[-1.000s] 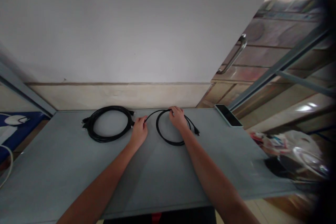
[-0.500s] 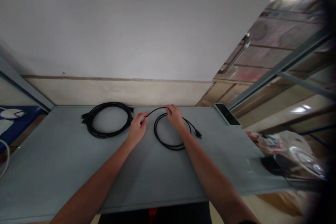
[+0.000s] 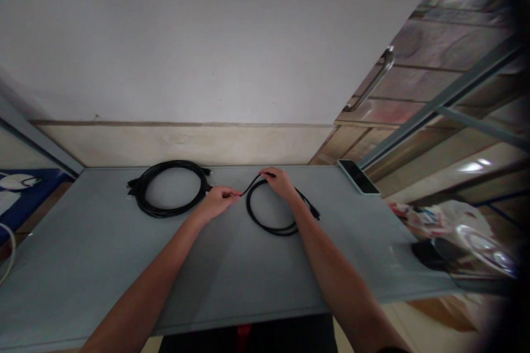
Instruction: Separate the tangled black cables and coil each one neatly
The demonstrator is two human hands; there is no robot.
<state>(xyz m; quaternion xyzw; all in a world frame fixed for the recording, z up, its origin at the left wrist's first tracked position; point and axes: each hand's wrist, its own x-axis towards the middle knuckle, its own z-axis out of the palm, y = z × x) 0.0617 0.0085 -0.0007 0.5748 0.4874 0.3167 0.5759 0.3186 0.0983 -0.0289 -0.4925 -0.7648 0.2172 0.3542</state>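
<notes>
A thin black cable (image 3: 271,230) lies in a loose loop on the grey table, its connector end pointing right. My left hand (image 3: 221,201) pinches a stretch of this cable just left of the loop. Above the loop, my right hand (image 3: 278,181) grips the cable between thumb and fingers. A short span of cable runs slanted between the two hands. To the left of my left hand rests a thicker coil of black cable (image 3: 168,213), with plugs at its left and right sides; my left hand is close to its right edge.
The grey table (image 3: 124,270) meets a white wall at the back. A phone (image 3: 359,177) lies at the far right corner. Toward the right edge stand a dark container (image 3: 430,253) and a clear plastic one. A metal frame post (image 3: 439,102) rises on the right.
My left hand has turned and shifted a little right and down along the cable. The span between my hands is shorter, and the loop has narrowed slightly. The thick coil stays put.
</notes>
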